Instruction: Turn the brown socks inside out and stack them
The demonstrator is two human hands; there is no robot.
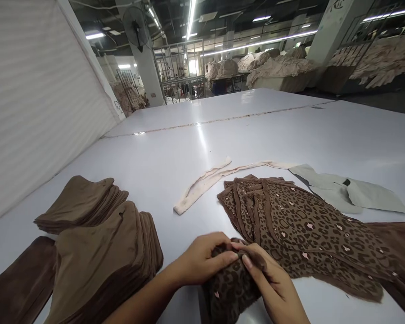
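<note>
Close to the table's near edge, both hands pinch one brown leopard-print fabric piece point(234, 288) with small pink marks. My left hand point(205, 258) grips its upper edge between thumb and fingers. Right beside it, my right hand point(270, 279) holds the same edge, the two thumbs almost touching. The lower part of the piece hangs down towards me. Just beyond my right hand lies a fanned pile of leopard-print fabric pieces point(300, 225). To the left of my left hand sits a thick stack of plain brown fabric pieces point(101, 252).
A second brown stack point(77, 202) lies behind the first, with darker brown fabric point(20, 279) at far left. A pale fabric strip point(202, 184) and grey-green pieces point(354, 189) rest on the white table point(175, 148). A white sheet point(43, 90) rises at left. Fabric heaps point(283, 69) stand behind.
</note>
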